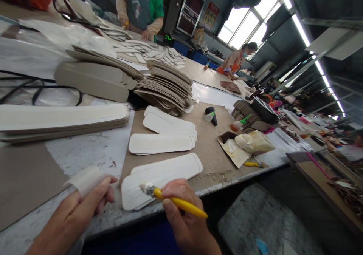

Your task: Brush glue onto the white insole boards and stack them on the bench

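My right hand (184, 206) is closed around the yellow handle of a brush (181, 202). Its bristles, caked with whitish stuff, rest on the left part of a long white panel with rounded ends (133, 192). A second white panel (181, 167) lies partly under that one. To the left, my left hand (82, 206) pinches a thin, curled whitish strip (87, 180) between thumb and fingers, above the table edge. Farther back are more white panels (161, 143) in overlapping groups.
Stacks of grey-brown panels (164, 85) stand behind, with a long pile (62, 119) at left. A black cup-like object (211, 115), a stained cloth bundle (249, 145) and another yellow brush (252, 164) lie at right. Two people (141, 9) work across the table.
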Demonstrator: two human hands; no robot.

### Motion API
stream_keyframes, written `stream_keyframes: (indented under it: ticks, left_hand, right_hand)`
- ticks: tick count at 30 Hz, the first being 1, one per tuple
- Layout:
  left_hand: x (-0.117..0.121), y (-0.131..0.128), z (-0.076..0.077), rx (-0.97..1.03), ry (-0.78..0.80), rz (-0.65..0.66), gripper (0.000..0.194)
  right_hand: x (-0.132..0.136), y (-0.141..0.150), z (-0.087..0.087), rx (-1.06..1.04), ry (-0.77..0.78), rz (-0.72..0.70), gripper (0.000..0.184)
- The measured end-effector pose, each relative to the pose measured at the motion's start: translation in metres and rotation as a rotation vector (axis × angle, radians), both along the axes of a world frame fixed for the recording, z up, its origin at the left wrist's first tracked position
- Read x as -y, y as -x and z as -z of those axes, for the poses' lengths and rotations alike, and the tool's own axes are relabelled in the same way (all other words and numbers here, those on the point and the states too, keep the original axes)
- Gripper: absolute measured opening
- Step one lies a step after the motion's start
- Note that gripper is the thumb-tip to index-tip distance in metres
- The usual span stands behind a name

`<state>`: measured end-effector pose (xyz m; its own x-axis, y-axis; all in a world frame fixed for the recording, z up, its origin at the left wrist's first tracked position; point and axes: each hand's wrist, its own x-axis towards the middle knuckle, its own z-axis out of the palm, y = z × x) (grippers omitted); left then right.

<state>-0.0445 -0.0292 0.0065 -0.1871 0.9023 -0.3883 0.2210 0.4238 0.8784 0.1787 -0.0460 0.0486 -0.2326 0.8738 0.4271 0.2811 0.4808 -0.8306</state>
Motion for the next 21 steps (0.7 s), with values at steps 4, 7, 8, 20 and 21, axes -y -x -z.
stream_keyframes:
  ticks: [4, 7, 8, 20, 21]
  left_hand:
    - [0.019, -0.014, -0.013, 0.344, -0.009, -0.023, 0.056]
    - [0.031, -0.03, -0.022, 0.389, -0.011, 0.043, 0.055]
    - [0.034, -0.034, -0.025, 0.368, -0.014, 0.088, 0.055]
    - [0.039, -0.064, -0.015, 0.276, -0.109, 0.383, 0.052]
    - [0.039, -0.064, -0.013, 0.284, -0.127, 0.388, 0.049]
  right_hand:
    - [-0.011, -0.002, -0.011, 0.037, 0.141, 0.027, 0.018]
    - [-0.027, 0.009, -0.019, 0.106, 0.293, -0.036, 0.029]
    - [-0.033, 0.014, -0.021, 0.105, 0.351, -0.092, 0.034]
    - [-0.05, 0.027, -0.021, -0.162, 0.878, -0.474, 0.034]
    - [-0.051, 0.025, -0.021, -0.15, 0.872, -0.475, 0.034]
